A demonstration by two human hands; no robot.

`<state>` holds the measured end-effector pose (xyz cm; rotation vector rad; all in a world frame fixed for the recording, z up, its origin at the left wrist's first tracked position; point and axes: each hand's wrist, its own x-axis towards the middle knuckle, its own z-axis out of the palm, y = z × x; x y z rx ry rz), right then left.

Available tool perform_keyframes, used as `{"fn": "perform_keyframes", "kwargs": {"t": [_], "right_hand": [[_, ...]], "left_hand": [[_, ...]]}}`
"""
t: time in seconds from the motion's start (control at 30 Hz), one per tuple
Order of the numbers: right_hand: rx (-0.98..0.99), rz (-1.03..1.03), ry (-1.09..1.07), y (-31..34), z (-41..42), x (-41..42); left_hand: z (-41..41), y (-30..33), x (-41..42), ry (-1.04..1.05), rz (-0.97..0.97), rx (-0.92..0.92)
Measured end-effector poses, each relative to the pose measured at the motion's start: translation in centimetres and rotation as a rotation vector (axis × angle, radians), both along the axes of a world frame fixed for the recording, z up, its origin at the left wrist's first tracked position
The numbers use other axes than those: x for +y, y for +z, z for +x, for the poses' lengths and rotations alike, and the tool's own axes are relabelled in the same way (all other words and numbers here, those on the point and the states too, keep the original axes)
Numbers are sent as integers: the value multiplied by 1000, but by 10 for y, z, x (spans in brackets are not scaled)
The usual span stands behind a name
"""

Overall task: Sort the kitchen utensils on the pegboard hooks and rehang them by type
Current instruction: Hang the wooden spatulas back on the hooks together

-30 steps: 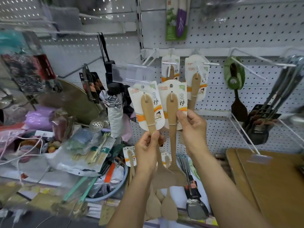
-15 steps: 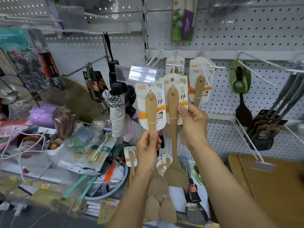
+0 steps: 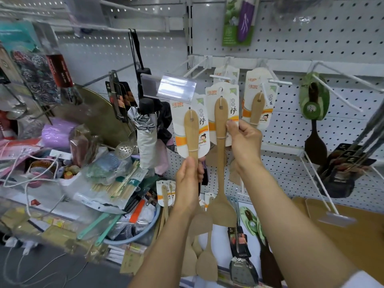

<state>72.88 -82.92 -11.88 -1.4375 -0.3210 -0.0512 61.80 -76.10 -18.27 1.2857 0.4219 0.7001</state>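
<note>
1. Your left hand [image 3: 188, 179] is wrapped around the handle of one wooden spatula [image 3: 192, 142]; your wrist covers the lower handle, and the blade shows only partly beside your forearm.
2. Your right hand [image 3: 244, 144] pinches a second wooden spatula [image 3: 220, 154] at its card, thumb on the front. The fingers behind the card are hidden, so you cannot see how they lie.
3. Both spatulas stand almost upright, long axis vertical, hang-hole ends up and blades down. The one in your right hand sits slightly higher.
4. You hold them side by side in front of the white pegboard [image 3: 291, 28], just below its hooks. Whether the second spatula's card is on a hook cannot be told.
5. A third carded spatula [image 3: 257, 109] hangs on a hook behind your right hand; its blade is hidden by the hand.
6. A dark spatula [image 3: 314, 146] hangs further right.
7. The shelf goods at the left are blurred and hard to identify, apart from a folded umbrella [image 3: 146, 132].
</note>
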Motion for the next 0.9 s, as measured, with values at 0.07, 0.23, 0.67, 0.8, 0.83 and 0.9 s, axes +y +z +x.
{"fn": "perform_keyframes", "kwargs": {"t": [0.07, 0.23, 0.67, 0.8, 0.83, 0.9], "right_hand": [[6, -24, 3, 0, 10, 2], [23, -46, 18, 1, 36, 11], [105, -71, 45, 7, 66, 21], [119, -131, 43, 7, 67, 23], [118, -146, 44, 6, 65, 22], [123, -125, 40, 1, 55, 16]], "left_hand": [[3, 0, 0, -6, -26, 13], [12, -6, 3, -25, -34, 58], [31, -8, 0, -36, 26, 59], [28, -8, -2, -49, 32, 54], [27, -8, -2, -56, 23, 53], [24, -10, -1, -62, 14, 57]]}}
